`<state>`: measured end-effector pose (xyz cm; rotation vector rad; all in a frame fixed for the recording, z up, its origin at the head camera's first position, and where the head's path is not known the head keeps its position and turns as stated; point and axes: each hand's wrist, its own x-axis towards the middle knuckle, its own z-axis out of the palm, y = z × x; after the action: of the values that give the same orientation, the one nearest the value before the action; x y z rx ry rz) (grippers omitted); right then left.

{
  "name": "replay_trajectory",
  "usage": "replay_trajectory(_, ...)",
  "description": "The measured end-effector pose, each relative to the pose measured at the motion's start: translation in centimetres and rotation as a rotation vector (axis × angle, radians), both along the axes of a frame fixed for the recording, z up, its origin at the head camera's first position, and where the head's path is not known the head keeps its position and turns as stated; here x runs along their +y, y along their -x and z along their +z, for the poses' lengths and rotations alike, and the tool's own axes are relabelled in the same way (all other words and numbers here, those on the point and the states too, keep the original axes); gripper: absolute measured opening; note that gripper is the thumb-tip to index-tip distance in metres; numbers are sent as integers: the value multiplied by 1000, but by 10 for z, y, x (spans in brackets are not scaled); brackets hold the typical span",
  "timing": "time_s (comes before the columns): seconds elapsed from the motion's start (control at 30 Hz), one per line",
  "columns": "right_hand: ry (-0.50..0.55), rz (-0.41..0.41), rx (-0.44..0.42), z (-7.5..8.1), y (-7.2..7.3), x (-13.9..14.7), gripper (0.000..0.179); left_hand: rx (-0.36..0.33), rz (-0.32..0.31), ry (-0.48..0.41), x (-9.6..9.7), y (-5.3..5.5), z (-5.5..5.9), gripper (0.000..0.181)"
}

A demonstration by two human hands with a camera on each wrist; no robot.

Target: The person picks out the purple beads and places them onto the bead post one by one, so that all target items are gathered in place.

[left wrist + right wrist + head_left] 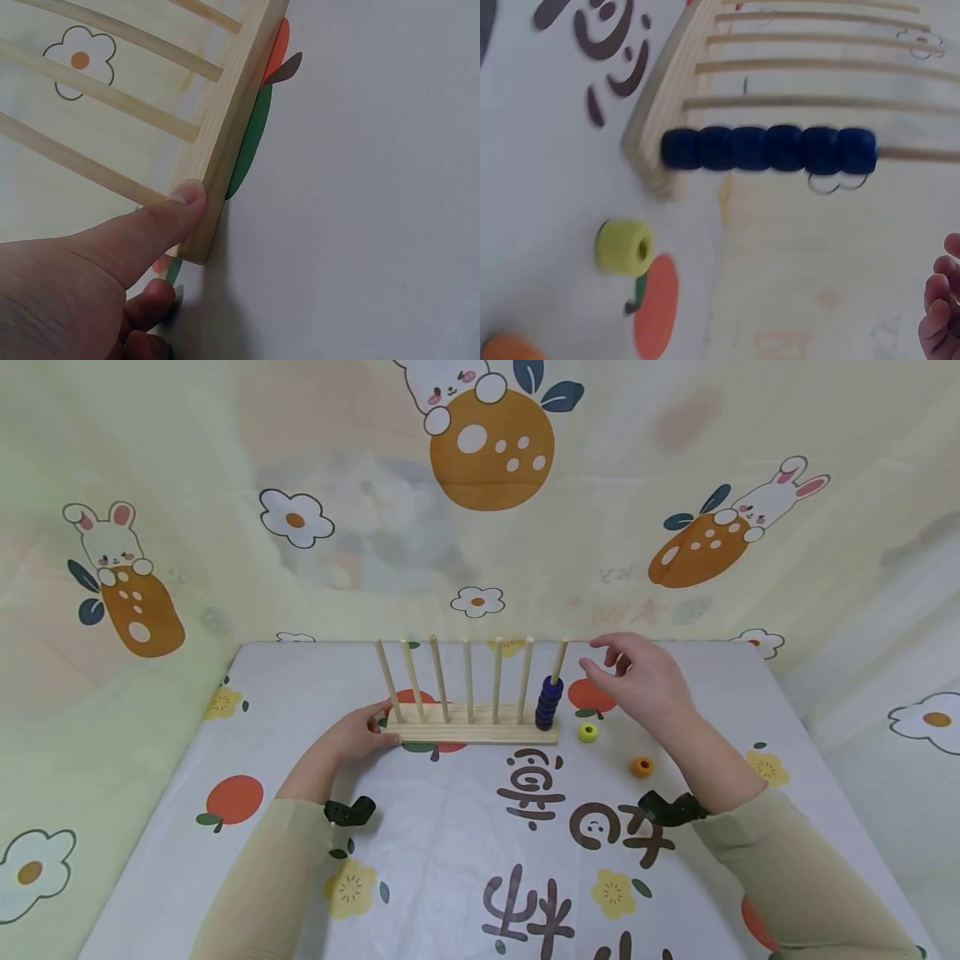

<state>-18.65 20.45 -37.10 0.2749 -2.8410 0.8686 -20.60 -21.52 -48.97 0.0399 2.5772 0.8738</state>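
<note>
A wooden peg rack (472,735) with several upright pegs stands on the table. Several dark blue beads (549,703) are stacked on its rightmost peg, and the tip of that peg sticks out above them. My left hand (360,735) grips the left end of the rack's base; in the left wrist view the thumb (187,196) lies on the wood. To the right of the blue stack my right hand (645,681) hovers with thumb and fingers apart and nothing between them. Only its fingertips (939,307) show at the edge of the right wrist view.
On the table below the right hand lie a yellow-green bead (588,732) and an orange bead (642,767). A white cloth with printed fruit, flowers and lettering covers the table (427,860). Behind the rack hangs a patterned curtain (375,568).
</note>
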Motion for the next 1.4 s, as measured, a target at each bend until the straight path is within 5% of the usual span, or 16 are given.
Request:
replay_trajectory(0.47,-196,-40,-151,-27,5,55,47,-19,19,1,1,-1,1,80)
replay_trajectory(1.4,-284,-137,-400,-79,-2,158,60,-4,2,9,2,-1,5,79)
